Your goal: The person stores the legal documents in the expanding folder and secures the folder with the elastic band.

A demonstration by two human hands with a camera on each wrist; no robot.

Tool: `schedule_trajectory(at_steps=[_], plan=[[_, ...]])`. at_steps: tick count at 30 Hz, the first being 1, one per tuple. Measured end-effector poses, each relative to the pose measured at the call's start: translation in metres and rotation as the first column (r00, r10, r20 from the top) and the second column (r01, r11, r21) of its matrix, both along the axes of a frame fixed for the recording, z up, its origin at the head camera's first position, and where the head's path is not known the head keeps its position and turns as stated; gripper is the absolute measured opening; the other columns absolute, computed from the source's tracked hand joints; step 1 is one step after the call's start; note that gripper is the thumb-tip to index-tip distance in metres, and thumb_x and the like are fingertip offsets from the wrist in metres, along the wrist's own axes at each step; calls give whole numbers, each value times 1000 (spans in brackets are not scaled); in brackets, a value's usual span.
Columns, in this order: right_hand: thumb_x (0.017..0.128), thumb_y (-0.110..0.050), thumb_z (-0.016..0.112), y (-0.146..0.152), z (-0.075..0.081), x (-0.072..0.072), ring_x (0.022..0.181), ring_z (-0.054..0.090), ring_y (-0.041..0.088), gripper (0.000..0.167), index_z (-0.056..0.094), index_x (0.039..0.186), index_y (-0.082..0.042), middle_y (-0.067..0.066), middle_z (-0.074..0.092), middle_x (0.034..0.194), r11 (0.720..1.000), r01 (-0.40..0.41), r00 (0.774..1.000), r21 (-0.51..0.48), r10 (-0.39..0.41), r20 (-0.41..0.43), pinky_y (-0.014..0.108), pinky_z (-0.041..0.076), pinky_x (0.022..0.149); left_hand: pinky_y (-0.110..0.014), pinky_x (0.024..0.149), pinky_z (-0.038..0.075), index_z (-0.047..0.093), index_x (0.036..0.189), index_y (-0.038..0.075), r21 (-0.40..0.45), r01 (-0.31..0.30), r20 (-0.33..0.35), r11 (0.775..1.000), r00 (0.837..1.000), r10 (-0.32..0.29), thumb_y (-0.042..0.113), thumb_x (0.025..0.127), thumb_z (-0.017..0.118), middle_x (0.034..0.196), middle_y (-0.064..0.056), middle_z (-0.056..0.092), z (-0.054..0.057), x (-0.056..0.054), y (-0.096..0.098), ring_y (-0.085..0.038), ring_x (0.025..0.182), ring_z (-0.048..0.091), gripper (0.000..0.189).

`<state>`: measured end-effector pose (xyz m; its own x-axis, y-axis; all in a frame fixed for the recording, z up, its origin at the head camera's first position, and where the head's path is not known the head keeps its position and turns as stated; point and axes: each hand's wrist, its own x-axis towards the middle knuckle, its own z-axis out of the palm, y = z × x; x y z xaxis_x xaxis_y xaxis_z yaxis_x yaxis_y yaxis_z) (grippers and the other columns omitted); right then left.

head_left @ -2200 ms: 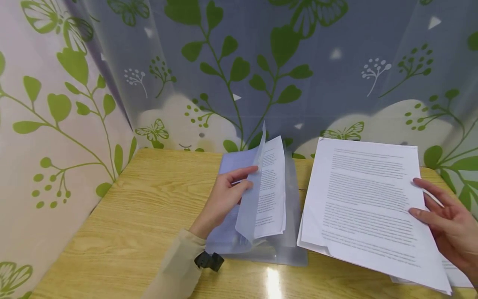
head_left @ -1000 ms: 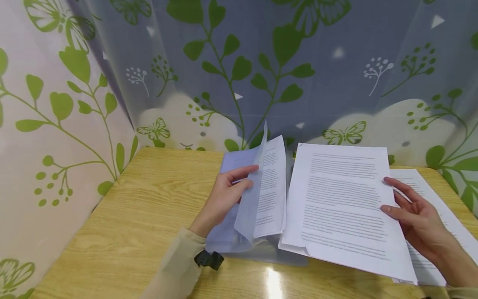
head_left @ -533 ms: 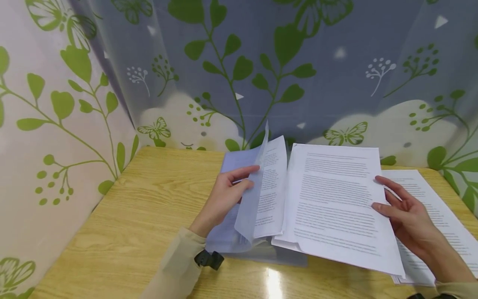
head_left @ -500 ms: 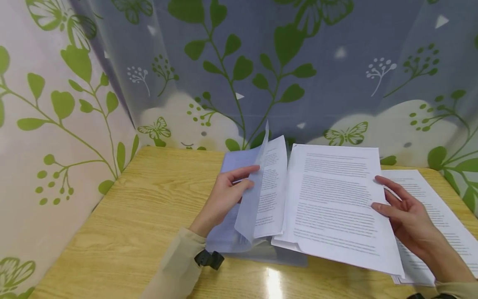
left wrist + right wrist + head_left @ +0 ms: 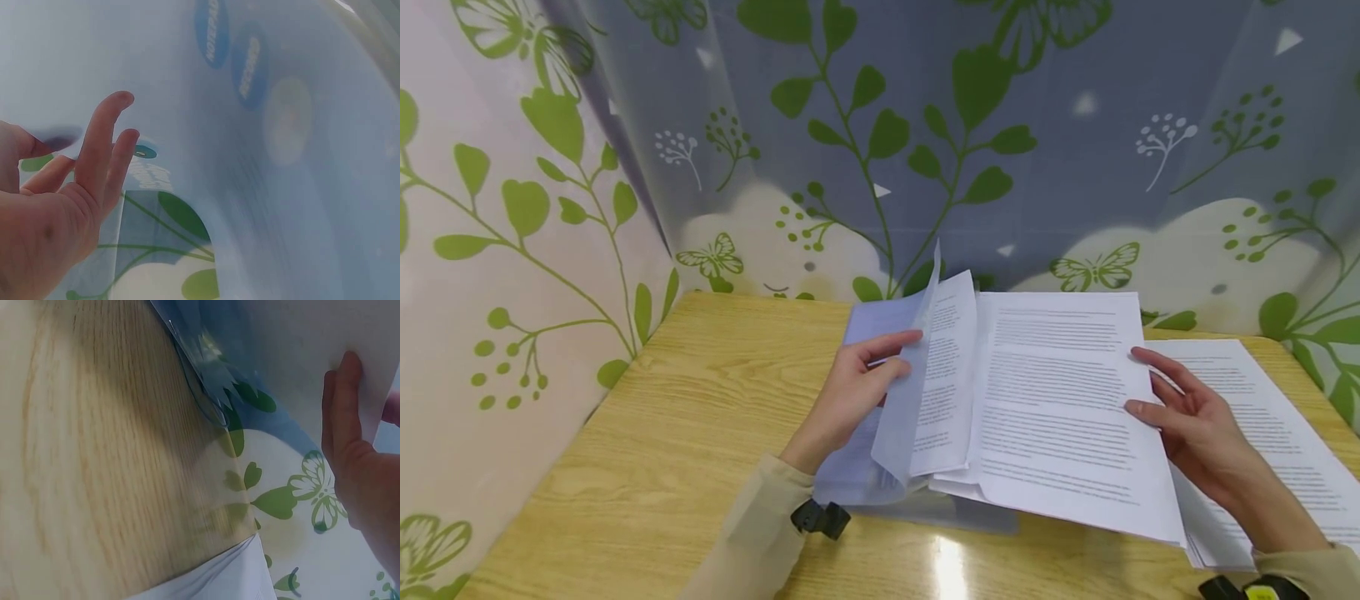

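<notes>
A translucent folder (image 5: 977,514) lies opened on the table. My left hand (image 5: 853,392) pinches its raised clear flap (image 5: 898,429) between thumb and fingers. Printed sheets (image 5: 945,375) stand tilted just right of that flap. My right hand (image 5: 1202,429) grips a stack of printed paper (image 5: 1056,400) by its right edge, thumb in front and fingers behind. The stack's left edge reaches in beside the tilted sheets, over the folder. In the left wrist view, blurred oval labels (image 5: 250,65) show through the plastic. In the right wrist view, fingers (image 5: 344,406) lie against the stack's back.
Another pile of printed paper (image 5: 1262,433) lies at the right, partly behind my right arm. The wooden table (image 5: 700,400) reaches back to a patterned curtain (image 5: 1037,167). More curtain hangs along the left side.
My right hand has carried the stack leftward, from the right of the folder to over it. This uncovers more of the pile at the right. My left hand keeps holding the flap in place.
</notes>
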<state>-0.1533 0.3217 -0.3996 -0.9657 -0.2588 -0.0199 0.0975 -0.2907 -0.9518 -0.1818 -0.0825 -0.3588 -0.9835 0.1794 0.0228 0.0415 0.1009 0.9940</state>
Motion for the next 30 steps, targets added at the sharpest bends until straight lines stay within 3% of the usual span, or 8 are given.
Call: schedule_trajectory(at_steps=[16,30], plan=[[101,9,48,-9,4,-11,111,72,11,66,38,156,-26,-14,65,139,998,-52,998,36,53,-40,33,62,83,-20,49,31,72,131,17,-5,13,2,1000,1000,-13,5,93,59,132,-9,68,0,0,1,-8,51,37,42],[100,9,51,-24,5,-20,105,74,13,67,36,155,-26,-12,68,133,999,-45,999,28,45,-13,34,63,80,-20,50,32,71,132,16,-3,21,5,1000,1000,-21,6,93,59,130,-9,68,-1,0,2,-8,52,38,42]])
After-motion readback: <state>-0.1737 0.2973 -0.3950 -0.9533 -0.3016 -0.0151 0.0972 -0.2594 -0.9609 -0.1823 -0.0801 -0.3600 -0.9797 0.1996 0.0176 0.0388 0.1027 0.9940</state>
